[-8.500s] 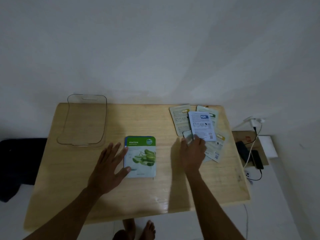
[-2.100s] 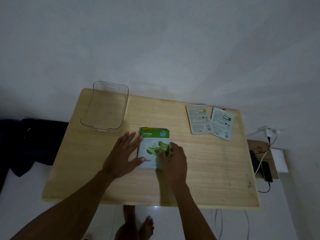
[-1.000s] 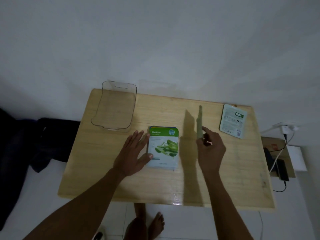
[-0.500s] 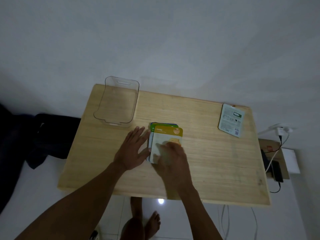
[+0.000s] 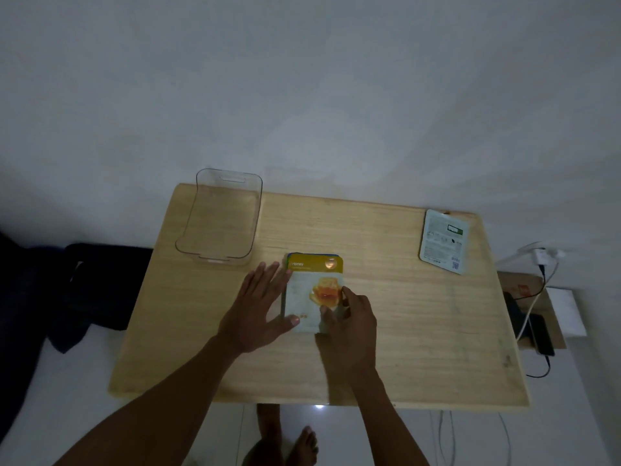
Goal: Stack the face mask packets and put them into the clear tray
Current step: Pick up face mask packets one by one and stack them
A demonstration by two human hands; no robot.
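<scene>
1. The top packet of the stack (image 5: 314, 290) reads "Honey" on a mustard-yellow band, with a round seal at the band's right end and a honeycomb picture below; smaller print under the word is too fine to read
2. Thin green and blue edges of packets beneath peek out at the stack's far edge; their fronts are covered, so nothing on them can be read
3. The stack lies flat near the middle of the wooden table (image 5: 420, 331), just in front of the clear tray (image 5: 220, 223), which sits at the far left corner
4. The left hand (image 5: 260, 314) lies open and flat, fingers spread, against the stack's left edge, thumb on the near corner
5. The right hand (image 5: 351, 319) rests loosely curled on the stack's near right corner, fingertips pressing the top packet; it hides that corner
6. A lone packet (image 5: 443, 242) lies back-side up at the far right corner, well apart; its print and code squares are illegible
</scene>
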